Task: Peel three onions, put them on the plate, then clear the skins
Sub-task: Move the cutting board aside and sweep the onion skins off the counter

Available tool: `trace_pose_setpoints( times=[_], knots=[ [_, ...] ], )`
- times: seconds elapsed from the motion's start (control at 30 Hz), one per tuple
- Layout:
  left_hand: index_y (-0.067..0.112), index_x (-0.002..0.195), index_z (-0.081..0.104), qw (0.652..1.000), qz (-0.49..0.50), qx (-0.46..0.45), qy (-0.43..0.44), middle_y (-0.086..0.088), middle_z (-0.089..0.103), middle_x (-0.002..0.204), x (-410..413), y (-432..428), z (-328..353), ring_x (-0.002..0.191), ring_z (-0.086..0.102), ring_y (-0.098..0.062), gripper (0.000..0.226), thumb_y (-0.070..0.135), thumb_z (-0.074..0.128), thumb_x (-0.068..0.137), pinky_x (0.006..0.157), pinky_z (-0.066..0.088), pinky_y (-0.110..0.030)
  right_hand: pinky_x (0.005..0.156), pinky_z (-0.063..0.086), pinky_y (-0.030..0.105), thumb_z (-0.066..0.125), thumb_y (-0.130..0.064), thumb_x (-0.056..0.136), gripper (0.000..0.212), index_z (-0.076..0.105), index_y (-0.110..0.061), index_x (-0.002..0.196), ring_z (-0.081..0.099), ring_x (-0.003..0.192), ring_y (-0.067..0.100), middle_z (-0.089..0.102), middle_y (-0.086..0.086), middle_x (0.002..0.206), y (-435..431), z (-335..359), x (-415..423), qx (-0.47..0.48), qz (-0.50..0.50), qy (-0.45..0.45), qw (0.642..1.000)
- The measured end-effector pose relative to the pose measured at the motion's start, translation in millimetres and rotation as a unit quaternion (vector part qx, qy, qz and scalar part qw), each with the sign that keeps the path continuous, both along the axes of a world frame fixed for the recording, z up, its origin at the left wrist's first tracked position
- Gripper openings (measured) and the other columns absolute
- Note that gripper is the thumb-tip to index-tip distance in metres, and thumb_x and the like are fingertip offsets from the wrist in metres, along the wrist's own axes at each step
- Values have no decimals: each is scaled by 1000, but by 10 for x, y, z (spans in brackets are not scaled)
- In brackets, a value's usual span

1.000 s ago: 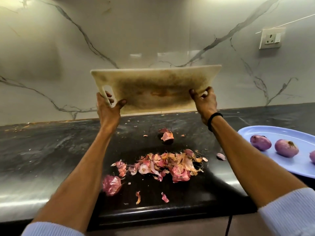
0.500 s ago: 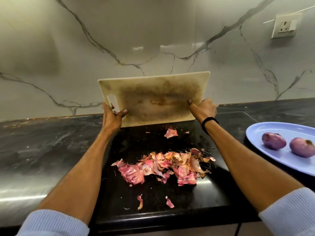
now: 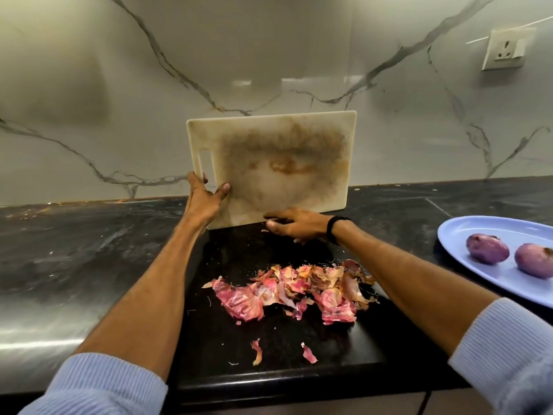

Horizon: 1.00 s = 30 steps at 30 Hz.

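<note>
Right hand (image 3: 294, 224) slid to base of board (image 3: 278, 163), fingers flat, left hand (image 3: 203, 196) gripping edge, skins (image 3: 287, 289) in front

plate (image 3: 460, 235): its right side runs off the picture's edge;
onion (image 3: 535, 260): the far right one is cut by that same edge;
left hand (image 3: 205, 199): fingers go behind the board (image 3: 275, 163), out of sight;
board's bottom edge: partly covered by the right hand (image 3: 294, 224); cannot tell if it sits on the counter (image 3: 89, 250);
skins (image 3: 287, 287): a few hide under the right arm (image 3: 404, 265);
sleeves (image 3: 110, 381): cut off at the bottom
</note>
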<state>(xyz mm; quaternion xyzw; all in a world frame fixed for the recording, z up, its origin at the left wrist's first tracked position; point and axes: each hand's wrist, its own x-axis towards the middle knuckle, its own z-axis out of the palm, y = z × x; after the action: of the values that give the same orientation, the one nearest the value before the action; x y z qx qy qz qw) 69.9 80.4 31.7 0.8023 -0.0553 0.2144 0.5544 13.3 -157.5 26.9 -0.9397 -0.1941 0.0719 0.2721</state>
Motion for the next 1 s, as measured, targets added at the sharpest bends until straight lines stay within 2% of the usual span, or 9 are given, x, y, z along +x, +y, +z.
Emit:
trace_pose_setpoints(
  times=[0.07, 0.17, 0.3, 0.4, 0.53, 0.6, 0.73, 0.9, 1.0],
  knots=[
    [18, 114, 24, 1000, 2, 2, -3, -2, 45, 93, 2, -3, 1, 78, 52, -12, 45, 34, 64, 98, 62, 45, -25, 68, 58, 26, 37, -63, 95, 60, 34, -35, 149, 51, 123, 23, 34, -4, 153, 133, -46, 19, -63, 39, 23, 997],
    [18, 114, 26, 1000, 6, 6, -4, -2, 45, 91, 13, 0, -6, 78, 51, -14, 48, 35, 66, 96, 64, 48, -27, 89, 53, 33, 33, -62, 97, 61, 33, -31, 150, 50, 126, 24, 35, -1, 154, 230, -61, -48, -106, 61, 37, 992],
    [17, 115, 27, 1000, -10, -9, -1, 2, 44, 94, 20, 16, 5, 84, 53, -12, 52, 29, 72, 93, 71, 49, -27, 68, 46, 34, 35, -55, 100, 51, 55, -25, 136, 54, 77, 27, 67, -2, 100, -33, 25, -318, 49, 108, 157, 980],
    [15, 115, 27, 999, -25, -27, 11, 2, 43, 101, 38, 35, 10, 91, 52, -11, 58, 22, 78, 88, 77, 51, -24, 104, 44, 47, 42, -48, 98, 44, 59, -24, 132, 56, 120, 31, 61, -2, 132, -374, 92, -395, 184, 107, 159, 964],
    [13, 117, 29, 997, -38, -49, 37, -1, 47, 106, 57, 71, -7, 96, 55, -15, 68, 16, 86, 79, 83, 53, -30, 111, 39, 40, 49, -45, 93, 46, 63, -14, 124, 58, 120, 12, 66, 1, 126, -757, 173, -352, 268, -62, 22, 961],
    [12, 118, 32, 995, -38, -63, 68, -1, 50, 102, 72, 82, -23, 90, 53, -13, 71, 15, 88, 75, 74, 52, -30, 105, 42, 36, 47, -44, 98, 45, 64, -11, 123, 59, 116, 17, 65, 6, 124, -866, 82, -339, 203, -118, 6, 972],
    [2, 126, 42, 989, -58, -73, 115, -14, 62, 115, 86, 172, -42, 102, 63, -27, 96, 24, 98, 52, 74, 57, -36, 61, 48, 25, 43, -62, 93, 61, 64, -11, 119, 60, 71, 18, 65, 12, 100, -701, -41, -403, 134, -99, 137, 976],
    [-3, 120, 55, 986, -73, -64, 135, -14, 66, 108, 58, 139, -50, 92, 65, -25, 70, 14, 93, 64, 64, 50, -29, 104, 41, 22, 26, -49, 102, 63, 58, -2, 131, 56, 123, 12, 62, 7, 132, -512, 79, -486, 232, 58, 221, 945],
    [0, 111, 70, 981, -98, -54, 158, -10, 74, 101, 59, 122, -104, 95, 69, -27, 49, 12, 90, 68, 68, 51, -30, 106, 42, 26, 29, -44, 103, 61, 58, 4, 127, 59, 121, 17, 64, 11, 128, -534, 138, -504, 299, 36, 196, 933]
  ],
)
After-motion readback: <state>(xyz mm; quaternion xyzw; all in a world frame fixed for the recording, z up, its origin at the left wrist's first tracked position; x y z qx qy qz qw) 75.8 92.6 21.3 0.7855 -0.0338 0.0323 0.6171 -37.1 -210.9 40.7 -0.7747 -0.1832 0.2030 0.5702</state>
